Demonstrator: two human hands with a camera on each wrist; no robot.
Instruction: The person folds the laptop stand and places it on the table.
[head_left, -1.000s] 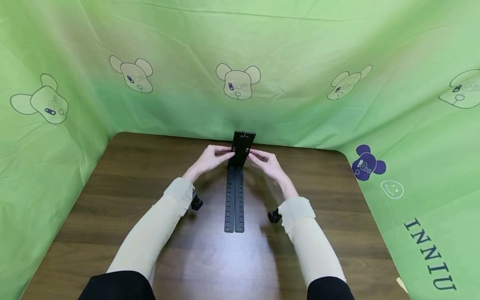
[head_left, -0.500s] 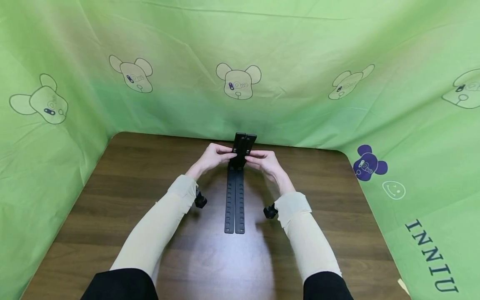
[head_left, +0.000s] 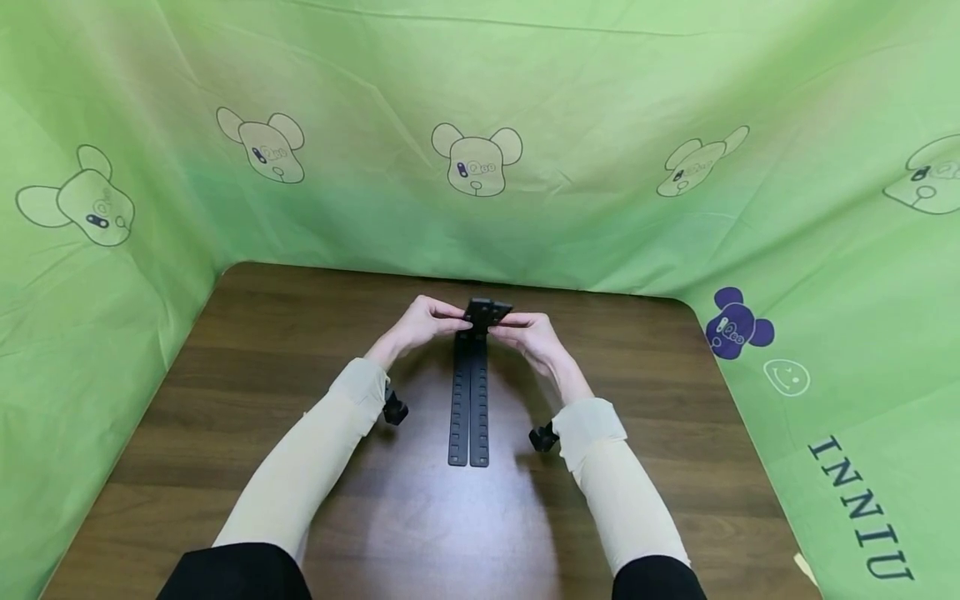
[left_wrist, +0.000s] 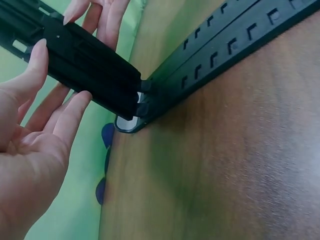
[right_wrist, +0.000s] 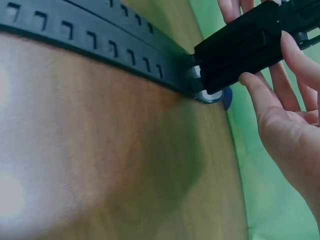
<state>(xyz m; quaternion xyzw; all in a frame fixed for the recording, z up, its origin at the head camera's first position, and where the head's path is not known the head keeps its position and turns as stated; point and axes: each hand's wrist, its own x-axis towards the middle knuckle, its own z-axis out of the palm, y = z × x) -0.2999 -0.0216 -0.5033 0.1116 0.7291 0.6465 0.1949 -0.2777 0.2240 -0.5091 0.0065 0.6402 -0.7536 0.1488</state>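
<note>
A black folding laptop stand (head_left: 458, 408) lies lengthwise at the middle of the table, its two notched rails side by side. From the rails' far end a raised section (left_wrist: 80, 62) stands at a slant, hinged there. My left hand (head_left: 417, 327) pinches that section's left edge between thumb and fingers. On the opposite edge my right hand (head_left: 532, 340) does the same. The right wrist view shows the raised black section (right_wrist: 245, 50) with the right thumb on its near face and fingers along its side. White pads (right_wrist: 212, 96) show at the rails' far end.
The stand is on a brown wood-grain table (head_left: 285, 433). A green curtain (head_left: 360, 208) with mouse-head prints encloses the back and both sides, close behind the stand. Black wrist cameras (head_left: 395, 408) hang under both cuffs.
The upper end of the raised section has come down toward the person, so it looks shorter in the head view. Both hands have kept their grip and shifted slightly nearer. The rails stay put.
</note>
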